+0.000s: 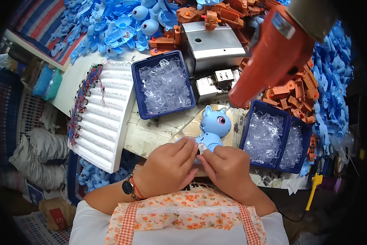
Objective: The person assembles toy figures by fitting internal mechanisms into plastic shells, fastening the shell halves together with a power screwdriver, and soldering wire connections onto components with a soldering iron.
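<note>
A light-blue toy pony (214,127) with a pink-purple eye lies at the table's front edge, its head pointing away from me. My left hand (167,165) is at the near left side of its body, fingers together and fingertips against it. On the right, my right hand (228,165) pinches a small crumpled white piece (202,148), like cloth or tissue, against the toy's body. Both hands hide the lower part of the toy. Under the pony is a tan board (190,129).
Blue bins (140,110) (244,143) of clear plastic parts flank the toy. A white ridged tray (106,122) carries wired parts on the left. A silver machine (212,45) and an orange-red tool (269,57) stand ahead. Blue toy parts (122,32) and brown parts (289,90) are heaped behind.
</note>
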### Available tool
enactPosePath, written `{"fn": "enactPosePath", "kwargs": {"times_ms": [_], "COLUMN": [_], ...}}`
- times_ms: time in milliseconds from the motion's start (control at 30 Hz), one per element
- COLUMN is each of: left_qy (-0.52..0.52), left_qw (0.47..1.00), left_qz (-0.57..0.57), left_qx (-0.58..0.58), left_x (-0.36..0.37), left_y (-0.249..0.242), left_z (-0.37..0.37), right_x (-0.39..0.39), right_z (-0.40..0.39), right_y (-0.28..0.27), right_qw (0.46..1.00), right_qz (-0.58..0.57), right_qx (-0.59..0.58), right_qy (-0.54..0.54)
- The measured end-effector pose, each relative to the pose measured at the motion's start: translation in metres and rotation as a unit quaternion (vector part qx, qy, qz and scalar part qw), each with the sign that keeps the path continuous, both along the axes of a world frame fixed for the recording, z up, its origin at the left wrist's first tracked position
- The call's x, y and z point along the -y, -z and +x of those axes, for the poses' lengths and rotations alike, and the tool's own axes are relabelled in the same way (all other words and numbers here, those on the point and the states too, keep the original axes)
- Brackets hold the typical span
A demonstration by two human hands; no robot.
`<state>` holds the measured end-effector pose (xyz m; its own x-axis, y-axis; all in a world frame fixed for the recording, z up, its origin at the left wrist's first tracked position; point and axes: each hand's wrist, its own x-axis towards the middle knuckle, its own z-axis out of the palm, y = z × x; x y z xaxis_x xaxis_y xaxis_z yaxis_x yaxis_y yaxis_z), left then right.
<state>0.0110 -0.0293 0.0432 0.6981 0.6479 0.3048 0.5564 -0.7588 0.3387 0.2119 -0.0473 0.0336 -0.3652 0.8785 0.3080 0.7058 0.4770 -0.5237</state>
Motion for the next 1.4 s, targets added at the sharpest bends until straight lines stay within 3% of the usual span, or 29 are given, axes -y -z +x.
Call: {"fn": "enactPosePath", "kwargs": {"times_ms": [100, 167, 200, 267, 300, 400, 467, 567, 633, 700, 733, 800, 867, 933, 1000, 1033, 1133, 1200, 1233, 1333, 1367, 1400], "left_qy": [-0.009, -0.021, -0.035, -0.050, -0.069, -0.089, -0.112, -0.135, -0.165, -0.224, -0.236, -0.150, -0.164, -0.067, -0.166, -0.164, -0.164, -0.101, -0.085, -0.092, -0.141, -0.166], "left_qw": [0.995, 0.986, 0.982, 0.976, 0.982, 0.993, 0.992, 0.962, 0.879, 0.734, 0.626, 0.564, 0.511, 0.409, 0.457, 0.492, 0.513, 0.507, 0.495, 0.513, 0.538, 0.522], "left_qz": [0.064, 0.112, 0.130, 0.149, 0.120, 0.047, 0.006, -0.121, -0.265, -0.396, -0.430, -0.446, -0.484, -0.573, -0.558, -0.528, -0.507, -0.543, -0.554, -0.553, -0.550, -0.552], "left_qx": [-0.076, -0.119, -0.136, -0.150, -0.131, -0.061, 0.057, 0.206, 0.360, 0.504, 0.606, 0.679, 0.691, 0.707, 0.672, 0.672, 0.673, 0.662, 0.664, 0.651, 0.623, 0.629], "left_x": [0.011, 0.015, 0.016, 0.017, 0.016, 0.013, 0.008, 0.001, 0.004, 0.012, 0.017, 0.021, 0.028, 0.038, 0.043, 0.045, 0.049, 0.050, 0.050, 0.050, 0.049, 0.049], "left_y": [0.006, 0.013, 0.016, 0.019, 0.020, 0.012, 0.009, 0.019, 0.036, 0.049, 0.050, 0.075, 0.091, 0.098, 0.090, 0.088, 0.080, 0.079, 0.082, 0.086, 0.073, 0.067], "left_z": [0.006, 0.011, 0.013, 0.014, 0.014, 0.010, -0.002, -0.034, -0.055, -0.073, -0.073, -0.085, -0.096, -0.102, -0.095, -0.091, -0.088, -0.089, -0.089, -0.083, -0.076, -0.071], "right_x": [0.000, -0.001, -0.001, 0.000, 0.003, 0.012, 0.017, 0.025, 0.026, 0.027, 0.027, 0.026, 0.021, 0.017, 0.015, 0.015, 0.014, 0.011, 0.010, 0.012, 0.013, 0.014], "right_z": [0.002, 0.009, 0.016, 0.033, 0.040, 0.054, 0.065, 0.075, 0.078, 0.082, 0.079, 0.068, 0.060, 0.044, 0.033, 0.028, 0.024, 0.022, 0.018, 0.004, 0.001, -0.002], "right_y": [-0.001, -0.003, -0.001, 0.004, 0.001, 0.003, 0.005, 0.012, 0.013, 0.021, 0.021, 0.021, 0.025, 0.022, 0.018, 0.012, 0.008, 0.005, 0.001, -0.015, -0.018, -0.020], "right_qw": [1.000, 0.989, 0.989, 0.938, 0.892, 0.893, 0.899, 0.819, 0.794, 0.750, 0.750, 0.679, 0.673, 0.669, 0.673, 0.695, 0.724, 0.780, 0.781, 0.760, 0.786, 0.809], "right_qz": [0.003, -0.114, -0.112, -0.237, -0.304, -0.222, -0.187, -0.168, -0.166, -0.179, -0.176, -0.244, -0.257, -0.282, -0.286, -0.321, -0.377, -0.360, -0.361, -0.367, -0.377, -0.385], "right_qx": [0.006, -0.098, -0.095, -0.249, -0.333, -0.391, -0.388, -0.525, -0.565, -0.618, -0.619, -0.672, -0.677, -0.676, -0.674, -0.639, -0.578, -0.511, -0.509, -0.535, -0.491, -0.445], "right_qy": [-0.007, -0.014, -0.015, -0.036, -0.040, 0.014, 0.083, 0.156, 0.154, 0.153, 0.155, 0.166, 0.147, 0.130, 0.103, 0.071, 0.016, 0.018, 0.015, 0.032, 0.010, -0.013]}}
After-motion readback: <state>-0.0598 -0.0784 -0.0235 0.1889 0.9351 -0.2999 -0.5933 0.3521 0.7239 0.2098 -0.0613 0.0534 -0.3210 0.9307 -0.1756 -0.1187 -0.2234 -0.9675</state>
